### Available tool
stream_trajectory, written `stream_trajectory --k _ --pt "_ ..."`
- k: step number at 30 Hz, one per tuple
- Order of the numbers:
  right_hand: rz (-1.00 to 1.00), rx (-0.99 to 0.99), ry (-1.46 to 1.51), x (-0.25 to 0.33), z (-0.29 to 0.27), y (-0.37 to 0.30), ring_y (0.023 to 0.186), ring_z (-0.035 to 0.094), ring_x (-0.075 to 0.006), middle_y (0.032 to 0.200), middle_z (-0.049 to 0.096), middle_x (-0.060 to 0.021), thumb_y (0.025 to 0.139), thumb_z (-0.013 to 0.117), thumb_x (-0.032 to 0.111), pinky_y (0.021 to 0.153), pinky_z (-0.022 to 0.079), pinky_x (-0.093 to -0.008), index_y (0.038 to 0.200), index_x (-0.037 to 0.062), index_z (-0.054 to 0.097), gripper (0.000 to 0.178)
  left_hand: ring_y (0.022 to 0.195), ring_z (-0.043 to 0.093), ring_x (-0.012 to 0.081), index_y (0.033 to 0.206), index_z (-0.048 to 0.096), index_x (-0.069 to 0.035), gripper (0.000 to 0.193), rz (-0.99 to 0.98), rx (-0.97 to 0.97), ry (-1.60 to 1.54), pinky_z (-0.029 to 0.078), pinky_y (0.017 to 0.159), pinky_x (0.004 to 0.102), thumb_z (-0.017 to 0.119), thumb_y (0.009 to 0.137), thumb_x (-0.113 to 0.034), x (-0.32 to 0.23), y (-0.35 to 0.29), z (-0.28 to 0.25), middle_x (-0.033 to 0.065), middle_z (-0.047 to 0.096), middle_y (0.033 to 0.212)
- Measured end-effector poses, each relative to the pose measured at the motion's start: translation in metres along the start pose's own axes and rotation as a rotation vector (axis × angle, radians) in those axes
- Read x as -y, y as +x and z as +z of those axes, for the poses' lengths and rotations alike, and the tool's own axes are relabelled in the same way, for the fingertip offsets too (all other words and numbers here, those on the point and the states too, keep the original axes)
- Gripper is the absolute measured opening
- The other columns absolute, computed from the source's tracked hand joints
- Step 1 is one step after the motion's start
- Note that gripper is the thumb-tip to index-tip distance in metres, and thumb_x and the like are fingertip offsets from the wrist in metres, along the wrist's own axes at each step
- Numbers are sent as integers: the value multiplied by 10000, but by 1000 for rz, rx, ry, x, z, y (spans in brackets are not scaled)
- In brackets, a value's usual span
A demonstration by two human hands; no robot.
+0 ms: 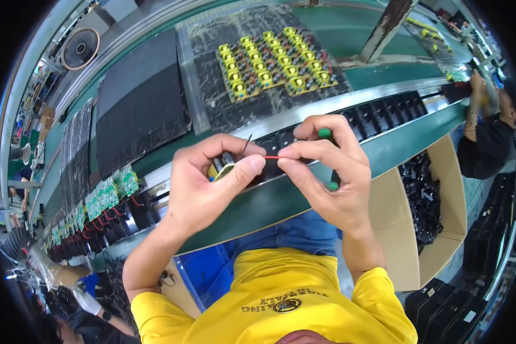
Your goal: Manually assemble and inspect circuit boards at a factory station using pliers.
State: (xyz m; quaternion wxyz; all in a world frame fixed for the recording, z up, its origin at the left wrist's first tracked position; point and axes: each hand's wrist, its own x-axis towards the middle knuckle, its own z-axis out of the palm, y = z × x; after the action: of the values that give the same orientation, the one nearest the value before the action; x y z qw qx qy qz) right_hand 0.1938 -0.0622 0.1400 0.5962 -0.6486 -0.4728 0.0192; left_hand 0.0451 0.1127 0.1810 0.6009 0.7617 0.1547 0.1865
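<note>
My left hand is closed around a small circuit board with dark cylindrical parts, mostly hidden by the fingers. A thin dark wire sticks up beside its index finger. Between the fingertips of both hands a short red wire is stretched level. My right hand pinches the wire's right end with thumb and index finger. Tucked in that same hand is a tool with green handles; its working end is hidden. Black plastic housings stand in a row just beyond my hands.
Rows of yellow-topped circuit boards lie on the bench's far side, beside dark sheets. Green boards wired to black housings line the left. A cardboard box of black parts stands at right. Other people work at both sides.
</note>
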Motion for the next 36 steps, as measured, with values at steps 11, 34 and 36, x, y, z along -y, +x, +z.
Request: stream_trajectory --k 11,34,36 --pt "-61 123 -623 -13 41 -31 1016 654 -241 1310 726 -38 864 963 134 870 571 -371 1113 136 900 257 859 673 193 1015 800 19 90 -1 32 482 534 819 310 837 1000 -62 45 17 -43 67 767 988" --pt "-39 108 -621 -18 47 -37 986 643 -246 1290 725 -37 855 976 139 855 575 -378 1075 125 899 234 818 661 212 983 786 25 77 166 -10 614 532 771 325 850 949 -3 67 19 -31 75 749 975" --pt "-38 110 -618 -19 47 -37 986 641 -245 1289 725 -36 855 976 138 856 575 -376 1074 126 900 232 811 656 209 984 787 22 77 166 -8 623 529 765 327 851 948 -1 67 19 -30 73 746 976"
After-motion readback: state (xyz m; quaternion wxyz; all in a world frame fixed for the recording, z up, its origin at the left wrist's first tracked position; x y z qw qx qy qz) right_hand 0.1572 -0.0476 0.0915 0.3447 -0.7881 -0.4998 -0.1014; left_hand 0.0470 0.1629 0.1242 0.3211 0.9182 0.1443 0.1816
